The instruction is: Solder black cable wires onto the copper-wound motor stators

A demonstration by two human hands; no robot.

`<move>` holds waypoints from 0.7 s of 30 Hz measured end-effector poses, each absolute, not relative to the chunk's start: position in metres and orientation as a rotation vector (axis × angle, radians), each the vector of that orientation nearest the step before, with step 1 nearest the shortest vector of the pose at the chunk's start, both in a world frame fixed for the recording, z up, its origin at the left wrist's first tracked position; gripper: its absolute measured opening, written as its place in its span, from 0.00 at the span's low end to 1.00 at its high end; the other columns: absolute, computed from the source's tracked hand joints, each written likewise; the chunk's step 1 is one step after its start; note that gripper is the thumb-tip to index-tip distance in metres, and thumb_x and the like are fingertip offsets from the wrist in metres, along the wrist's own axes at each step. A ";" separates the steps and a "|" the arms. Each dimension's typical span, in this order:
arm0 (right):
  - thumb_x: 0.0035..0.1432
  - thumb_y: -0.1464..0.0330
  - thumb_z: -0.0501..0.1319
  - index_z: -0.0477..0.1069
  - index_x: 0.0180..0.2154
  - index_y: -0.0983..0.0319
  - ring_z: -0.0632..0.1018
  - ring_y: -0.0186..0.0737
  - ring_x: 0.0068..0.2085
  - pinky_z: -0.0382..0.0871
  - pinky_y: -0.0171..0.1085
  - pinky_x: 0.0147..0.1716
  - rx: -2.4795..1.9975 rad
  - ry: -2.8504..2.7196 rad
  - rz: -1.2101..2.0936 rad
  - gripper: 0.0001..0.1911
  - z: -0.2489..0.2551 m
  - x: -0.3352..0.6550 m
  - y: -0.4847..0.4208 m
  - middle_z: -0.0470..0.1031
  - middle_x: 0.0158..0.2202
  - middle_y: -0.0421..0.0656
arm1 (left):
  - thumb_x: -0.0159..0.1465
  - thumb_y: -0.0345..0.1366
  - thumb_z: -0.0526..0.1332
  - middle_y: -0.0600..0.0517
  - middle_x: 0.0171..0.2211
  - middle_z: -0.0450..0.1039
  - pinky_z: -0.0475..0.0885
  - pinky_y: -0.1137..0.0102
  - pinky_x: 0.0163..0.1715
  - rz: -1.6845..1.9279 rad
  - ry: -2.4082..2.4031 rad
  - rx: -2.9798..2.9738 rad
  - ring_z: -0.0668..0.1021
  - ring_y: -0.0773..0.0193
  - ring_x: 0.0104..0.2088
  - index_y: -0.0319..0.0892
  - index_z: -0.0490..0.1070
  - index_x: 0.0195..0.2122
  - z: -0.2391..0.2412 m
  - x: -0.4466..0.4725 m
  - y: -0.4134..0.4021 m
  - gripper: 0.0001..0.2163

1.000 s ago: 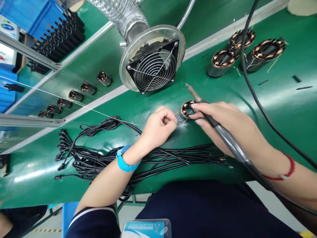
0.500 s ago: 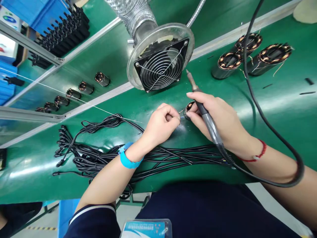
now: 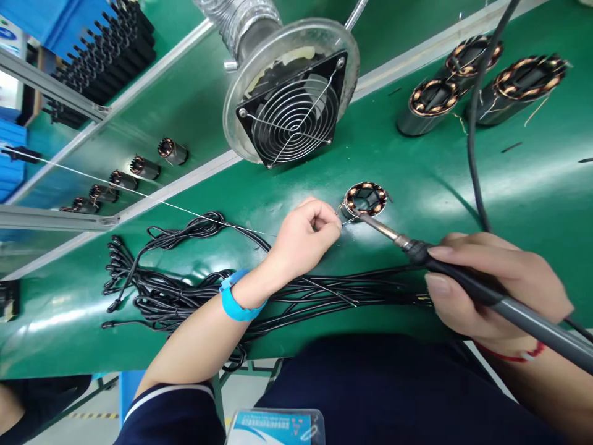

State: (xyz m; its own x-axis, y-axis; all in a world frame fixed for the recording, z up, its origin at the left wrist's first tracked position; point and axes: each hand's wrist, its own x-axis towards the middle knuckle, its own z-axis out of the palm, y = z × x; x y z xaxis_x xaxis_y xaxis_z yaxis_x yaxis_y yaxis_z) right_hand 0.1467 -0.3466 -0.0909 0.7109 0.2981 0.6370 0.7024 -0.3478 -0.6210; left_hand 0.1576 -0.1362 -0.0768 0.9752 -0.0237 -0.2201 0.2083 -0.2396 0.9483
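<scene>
Copper-wound stator [image 3: 365, 199] stands on the green belt [image 3: 417, 179] at one o'clock of the left hand [image 3: 306, 238] and just beside it. That hand is curled into a loose fist, wrist bent inward, with thumb and forefinger pinched shut on a fine wire [image 3: 345, 222] whose end reaches the stator's near edge. The right hand [image 3: 495, 290] lies at four o'clock of the stator, fingers wrapped pen-fashion around one soldering iron [image 3: 463, 281]. The iron's tip slants toward ten o'clock and meets the wire end at the stator's base.

Three more stators [image 3: 430, 105] stand at one o'clock, well apart. At least five small ones [image 3: 144, 167] lie in a row at ten o'clock. One extraction fan [image 3: 291, 105] faces down from twelve o'clock. One bundle of black cables [image 3: 185, 296] sprawls under the left forearm, which wears one blue wristband [image 3: 236, 303].
</scene>
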 end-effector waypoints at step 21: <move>0.57 0.73 0.59 0.67 0.40 0.59 0.73 0.33 0.21 0.68 0.31 0.15 -1.911 -0.960 -0.476 0.08 -0.086 0.150 -0.348 0.70 0.24 0.40 | 0.54 0.23 0.59 0.55 0.29 0.67 0.62 0.78 0.22 -0.244 0.209 1.765 0.67 0.77 0.23 0.38 0.67 0.23 -0.070 0.157 -0.137 0.06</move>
